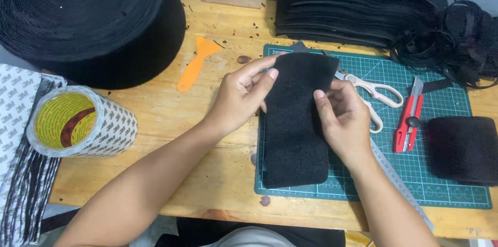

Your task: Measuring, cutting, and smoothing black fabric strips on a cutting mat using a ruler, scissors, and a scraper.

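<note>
A long black felt-like strip (296, 128) lies lengthwise over the left part of a green cutting mat (441, 102). My left hand (241, 96) pinches the strip's upper left edge between thumb and fingers. On the right edge, my right hand (342, 117) grips it with the thumb on top. The strip's upper end is lifted slightly off the mat; its lower end rests flat.
White-handled scissors (376, 94), a red utility knife (409, 117), a metal ruler (397, 177) and a black fabric piece (461, 148) lie on the mat. An orange scraper (196, 63), a tape roll (78, 122), a big black roll (88, 19) and stacked black sheets (358, 3) sit on the wooden table.
</note>
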